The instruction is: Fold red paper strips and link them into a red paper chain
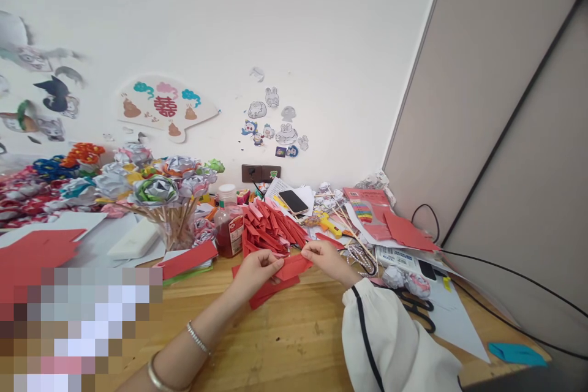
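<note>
A strip of red paper is stretched between my two hands, just above the wooden table. My left hand pinches its left end with thumb and fingers. At the other end, my right hand is closed on the upper right corner. Below the strip lies another piece of red paper, partly hidden by my left hand. Right behind my hands is a heap of folded red paper strips.
A bottle of red-brown liquid and a container of paper flowers stand left. Behind and right are a phone, a yellow glue gun, black-handled scissors and crumpled paper balls. A black cable crosses the right side.
</note>
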`<action>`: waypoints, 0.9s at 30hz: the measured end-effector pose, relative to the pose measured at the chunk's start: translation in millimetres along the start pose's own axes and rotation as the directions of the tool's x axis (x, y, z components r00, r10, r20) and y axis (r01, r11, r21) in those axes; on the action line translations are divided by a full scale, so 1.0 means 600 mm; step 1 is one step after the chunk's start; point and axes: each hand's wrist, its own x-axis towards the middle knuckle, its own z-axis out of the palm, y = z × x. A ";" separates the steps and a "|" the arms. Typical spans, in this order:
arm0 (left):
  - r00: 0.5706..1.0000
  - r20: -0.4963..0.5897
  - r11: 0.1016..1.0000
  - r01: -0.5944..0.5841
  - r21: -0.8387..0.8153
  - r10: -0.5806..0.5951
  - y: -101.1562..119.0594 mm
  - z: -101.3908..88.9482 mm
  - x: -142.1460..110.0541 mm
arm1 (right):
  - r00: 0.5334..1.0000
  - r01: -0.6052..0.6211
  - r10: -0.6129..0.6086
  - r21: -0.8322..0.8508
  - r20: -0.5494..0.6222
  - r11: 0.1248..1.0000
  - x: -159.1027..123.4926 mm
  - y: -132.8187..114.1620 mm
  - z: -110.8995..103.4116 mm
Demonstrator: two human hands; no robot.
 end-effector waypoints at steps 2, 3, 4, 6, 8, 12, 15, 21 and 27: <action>0.997 0.001 0.990 -0.074 0.122 0.075 0.000 0.000 -0.002 | 0.999 -0.018 0.018 0.019 0.030 1.000 0.000 0.004 0.009; 0.993 0.018 0.974 -0.118 0.195 0.117 -0.002 0.000 -0.004 | 0.998 -0.024 0.022 0.029 0.057 0.999 0.000 0.007 0.015; 0.988 0.050 0.953 -0.151 0.262 0.143 -0.004 0.001 -0.007 | 0.996 -0.028 0.024 0.039 0.091 0.999 -0.002 0.009 0.022; 0.980 0.131 0.916 -0.191 0.354 0.153 -0.008 0.004 -0.011 | 0.991 -0.031 0.024 0.045 0.133 0.999 -0.005 0.011 0.035; 0.975 0.163 0.896 -0.203 0.395 0.150 -0.012 0.007 -0.014 | 0.989 -0.047 0.041 0.044 0.140 0.998 -0.010 0.012 0.046; 0.987 0.097 0.931 -0.150 0.332 0.125 -0.009 0.009 -0.011 | 0.989 -0.121 0.109 0.126 0.099 0.985 -0.012 0.008 0.052; 0.994 -0.002 0.977 -0.106 0.187 0.108 -0.005 0.007 -0.005 | 0.989 -0.140 0.123 0.259 0.084 0.956 -0.008 0.000 0.050; 0.988 -0.119 0.993 -0.087 0.084 0.097 -0.009 0.010 0.000 | 0.986 -0.146 0.108 0.353 0.127 0.924 -0.008 -0.010 0.059; 0.985 0.018 0.947 -0.172 0.271 0.174 -0.007 0.013 -0.012 | 0.989 -0.141 0.129 0.242 0.065 0.960 -0.009 -0.003 0.060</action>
